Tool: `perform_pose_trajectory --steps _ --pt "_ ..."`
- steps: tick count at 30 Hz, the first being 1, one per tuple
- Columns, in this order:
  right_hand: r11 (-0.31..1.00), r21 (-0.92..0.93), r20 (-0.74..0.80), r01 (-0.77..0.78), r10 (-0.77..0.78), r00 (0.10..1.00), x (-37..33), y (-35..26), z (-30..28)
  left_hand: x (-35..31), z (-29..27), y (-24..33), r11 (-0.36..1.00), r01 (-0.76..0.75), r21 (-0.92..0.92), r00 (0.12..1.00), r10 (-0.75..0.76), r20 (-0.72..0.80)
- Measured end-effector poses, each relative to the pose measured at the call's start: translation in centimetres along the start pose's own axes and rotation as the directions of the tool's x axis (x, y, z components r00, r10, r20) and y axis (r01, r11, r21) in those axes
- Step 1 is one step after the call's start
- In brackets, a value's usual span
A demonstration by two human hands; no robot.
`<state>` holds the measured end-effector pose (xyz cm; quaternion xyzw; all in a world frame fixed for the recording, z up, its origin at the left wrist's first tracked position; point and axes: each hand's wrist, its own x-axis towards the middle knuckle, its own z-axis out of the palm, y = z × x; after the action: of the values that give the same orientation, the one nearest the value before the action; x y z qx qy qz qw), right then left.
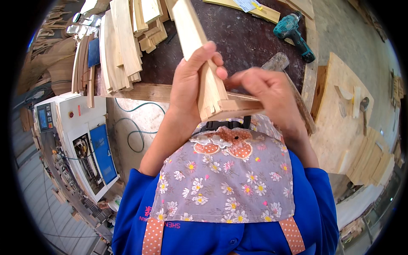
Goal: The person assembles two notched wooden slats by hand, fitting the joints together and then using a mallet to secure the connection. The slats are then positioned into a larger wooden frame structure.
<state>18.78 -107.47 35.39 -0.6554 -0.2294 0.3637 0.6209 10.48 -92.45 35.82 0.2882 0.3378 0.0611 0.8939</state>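
Note:
My left hand (189,80) is wrapped round a long pale wooden board (191,32), held up at a slant over the table's near edge. At the board's lower end a corner joint with fitted fingers of wood meets a shorter wooden piece (238,107), which runs off to the right. My right hand (272,91) is beside that short piece, its fingers bent and smeared by motion. Whether it touches or grips anything is unclear. A hammer (277,62) with a worn head lies just beyond my right hand, its wooden handle slanting toward me.
Stacked wooden strips (121,46) cover the left of the dark table (238,38). A teal cordless drill (293,34) lies at the far right. Beside it stands a pale plywood surface (340,102) with another hammer (364,106). A white machine cabinet (72,114) and a green hose (138,131) are lower left.

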Motion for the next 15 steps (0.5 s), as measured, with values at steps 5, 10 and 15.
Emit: perform_pose_trajectory --steps 5,10,15 --pt "0.953 0.293 0.130 0.079 -0.122 0.984 -0.5 0.9 -4.7 0.2 -0.9 0.8 0.936 -0.352 -0.031 0.933 0.348 -0.086" --pt "0.831 0.304 0.475 -0.466 0.292 0.830 -0.4 0.9 -1.6 -0.6 -0.9 0.7 0.818 -0.576 -0.002 0.816 0.574 0.068" --pt "0.510 0.743 0.446 -0.434 0.106 0.889 0.7 2.5 1.0 -1.3 -0.9 0.1 0.795 -0.605 -0.057 0.759 0.596 0.263"
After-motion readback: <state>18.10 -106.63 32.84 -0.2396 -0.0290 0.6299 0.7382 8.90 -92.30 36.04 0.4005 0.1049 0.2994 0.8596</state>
